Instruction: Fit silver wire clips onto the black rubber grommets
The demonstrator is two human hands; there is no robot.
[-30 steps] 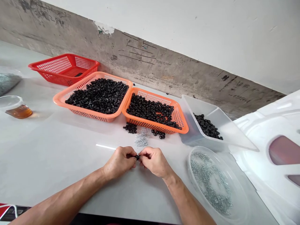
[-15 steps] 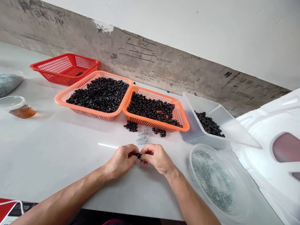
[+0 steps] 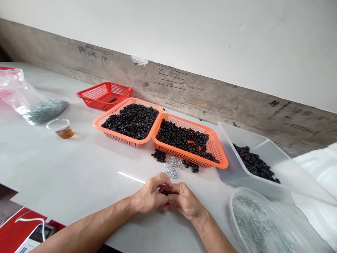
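My left hand (image 3: 149, 195) and my right hand (image 3: 184, 201) meet above the white table, fingers curled together. Between them, a small black ring (image 3: 164, 193) shows only slightly, mostly hidden by my fingers. Just beyond my hands lies a loose heap of tiny silver metal pieces (image 3: 172, 167), flanked by scattered black rings (image 3: 159, 156). To my right, a round clear tray (image 3: 233, 214) holds more silver pieces. Two orange baskets of black rings stand farther off, the nearer-right one (image 3: 202, 162) closest to my hands, the other (image 3: 98, 123) to its left.
A clear plastic box (image 3: 237, 140) holding black rings stands at right. Behind are a red basket (image 3: 102, 89) and a stained concrete wall (image 3: 163, 84). At left lie a plastic bag of silver pieces (image 3: 31, 105) and a small lidded tub (image 3: 63, 131) of amber liquid.
The whole view has swung, so the table items sit farther right and more of the left side shows. My fingers have closed further over the small black ring, hiding more of it.
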